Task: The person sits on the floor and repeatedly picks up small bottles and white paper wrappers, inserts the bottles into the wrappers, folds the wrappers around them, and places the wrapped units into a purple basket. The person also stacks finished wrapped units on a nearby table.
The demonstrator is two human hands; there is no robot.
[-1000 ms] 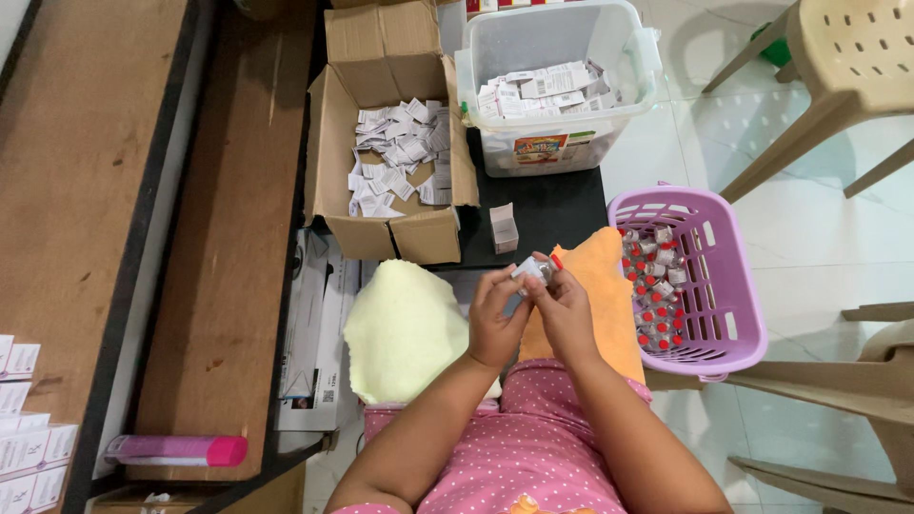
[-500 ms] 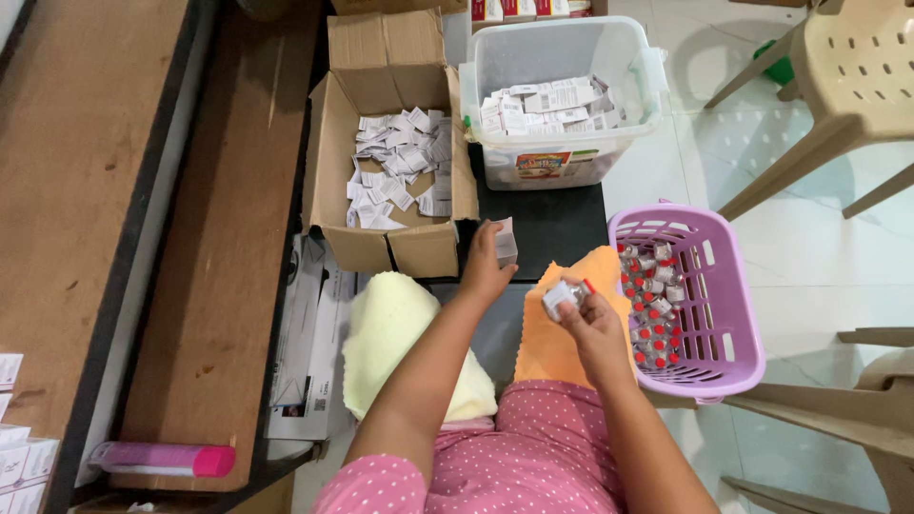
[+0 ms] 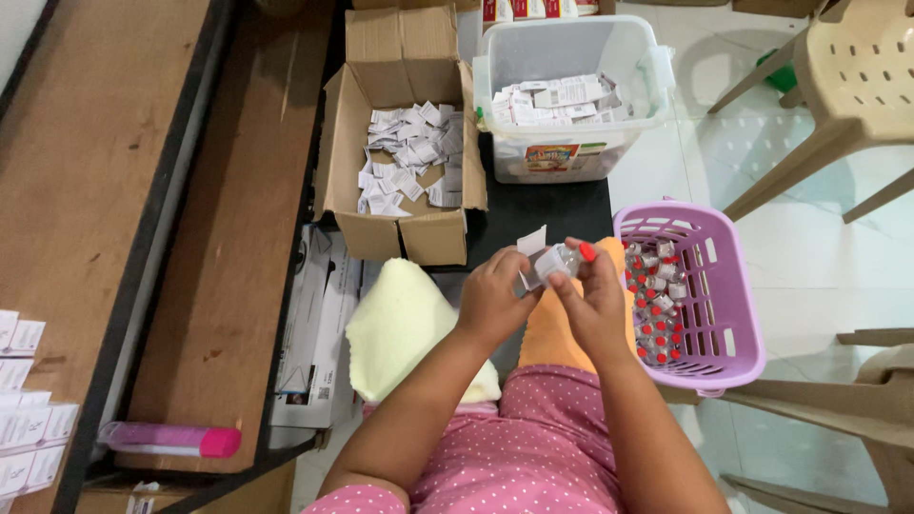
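Wooden bench [image 3: 124, 190], one, is running along the far left of the cardboard box. Cardboard box [image 3: 405, 133], one, is standing open with flaps spread, holding a loose heap of folded white paper leaflets, too many to count. Clear plastic tub [image 3: 571, 95], one, is sitting just right of the box, lidless, holding small white cartons in rough rows. Purple basket [image 3: 709, 286], one, is lying below and right of the box, near the right hand, likely so the red-capped vials inside, a couple of dozen or more, are within reach. Yellow cloth [image 3: 405, 324] and orange cloth [image 3: 562, 333], one each, are lying below the box across the lap, seemingly as padding. Left hand [image 3: 490, 305] is gripping a small white carton [image 3: 533, 257] with its flap raised; right hand [image 3: 595, 300] is pinching one glass vial [image 3: 562, 259], red cap outward, at the carton's mouth, hands meeting just below the box.
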